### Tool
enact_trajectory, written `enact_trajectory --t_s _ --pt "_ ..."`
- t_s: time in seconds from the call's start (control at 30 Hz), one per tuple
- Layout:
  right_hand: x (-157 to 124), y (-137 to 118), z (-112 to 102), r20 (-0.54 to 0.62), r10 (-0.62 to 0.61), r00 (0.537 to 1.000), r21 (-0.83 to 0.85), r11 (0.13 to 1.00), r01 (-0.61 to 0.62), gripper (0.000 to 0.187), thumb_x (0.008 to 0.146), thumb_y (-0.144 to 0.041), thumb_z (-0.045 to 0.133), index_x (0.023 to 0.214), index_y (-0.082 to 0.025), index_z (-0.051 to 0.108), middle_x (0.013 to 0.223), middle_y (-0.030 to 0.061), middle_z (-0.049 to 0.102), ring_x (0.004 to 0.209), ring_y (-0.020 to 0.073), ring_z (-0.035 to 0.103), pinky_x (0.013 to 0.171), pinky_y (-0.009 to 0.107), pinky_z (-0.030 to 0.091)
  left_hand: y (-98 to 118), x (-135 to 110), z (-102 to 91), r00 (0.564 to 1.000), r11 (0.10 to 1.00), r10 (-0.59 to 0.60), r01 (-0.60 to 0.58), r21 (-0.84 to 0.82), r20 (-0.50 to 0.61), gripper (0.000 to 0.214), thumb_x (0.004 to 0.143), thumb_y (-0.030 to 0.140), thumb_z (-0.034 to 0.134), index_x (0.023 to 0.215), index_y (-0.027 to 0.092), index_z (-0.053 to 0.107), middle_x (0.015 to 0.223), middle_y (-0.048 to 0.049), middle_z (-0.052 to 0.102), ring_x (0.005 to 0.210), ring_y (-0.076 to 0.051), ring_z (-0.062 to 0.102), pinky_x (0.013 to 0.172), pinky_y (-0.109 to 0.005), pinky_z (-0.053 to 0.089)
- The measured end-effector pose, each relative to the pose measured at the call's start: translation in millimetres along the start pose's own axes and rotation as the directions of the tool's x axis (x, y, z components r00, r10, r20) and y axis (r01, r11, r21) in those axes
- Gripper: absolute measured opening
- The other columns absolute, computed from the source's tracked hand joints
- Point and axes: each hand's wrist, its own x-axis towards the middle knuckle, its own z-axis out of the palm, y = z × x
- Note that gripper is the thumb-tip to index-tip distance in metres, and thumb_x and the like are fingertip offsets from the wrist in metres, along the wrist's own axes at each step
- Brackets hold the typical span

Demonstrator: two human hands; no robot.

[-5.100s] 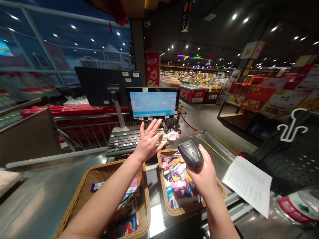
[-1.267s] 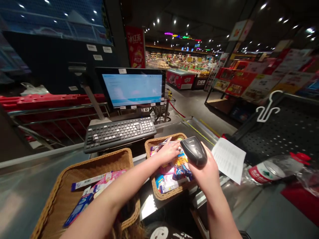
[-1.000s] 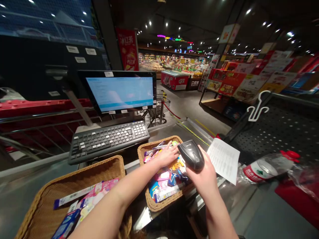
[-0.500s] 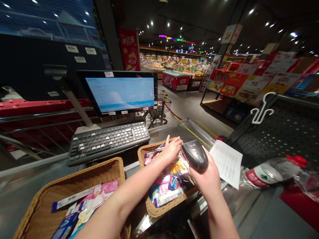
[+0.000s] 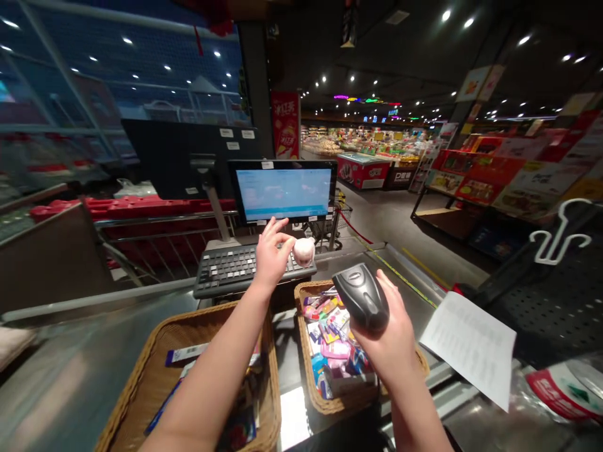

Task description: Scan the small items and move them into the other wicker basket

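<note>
Spanning the space beneath both forearms was a steel counter point(image 5: 70, 376). It carried two wicker baskets: the left basket point(image 5: 155, 333) under the left forearm, holding a few packets, and the right basket point(image 5: 300, 314) below the right hand, heaped with small coloured packets. Beyond the left hand point(image 5: 269, 257) stood a lit monitor point(image 5: 284, 191), with a keyboard point(image 5: 226, 270) directly under that hand. A printed sheet point(image 5: 471, 348) lay to the right of the right hand point(image 5: 389, 342). The right hand gripped a black scanner point(image 5: 362, 298) over the right basket. The left hand pinched a small pale pink item point(image 5: 304, 251) in its fingertips above the keyboard's right end, apart from the scanner.
</note>
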Motion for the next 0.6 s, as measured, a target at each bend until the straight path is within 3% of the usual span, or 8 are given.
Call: enact_trajectory --t_s 0.27,0.6 --pt "-2.8 -52.8 38.0 0.139 -0.213 0.967 0.097 0.975 0.201 0.054 0.072 -0.017 0.06 0.126 -0.02 0.055 0.131 0.0143 0.057 0.139 0.0391 0.039 0.112 0.065 0.034 5.1 -6.7 -81.0 0.99 0.981 -0.001 0.029 0.19 -0.143 0.021 0.086 0.031 0.055 0.068 0.02 0.061 0.138 -0.01 0.061 0.145 -0.03 0.036 0.116 -0.064 0.022" --pt "-10.9 -81.9 65.0 0.229 -0.279 0.933 0.141 0.958 0.252 0.052 0.07 -0.017 0.06 0.123 -0.019 0.055 0.134 0.0161 0.054 0.142 0.0415 0.034 0.11 0.073 0.028 12.1 -19.0 -129.4 0.978 0.925 0.103 -0.027 0.379 -0.182 0.021 0.09 0.027 0.051 0.073 0.019 0.058 0.147 -0.0134 0.052 0.149 -0.03 0.027 0.118 -0.065 0.012"
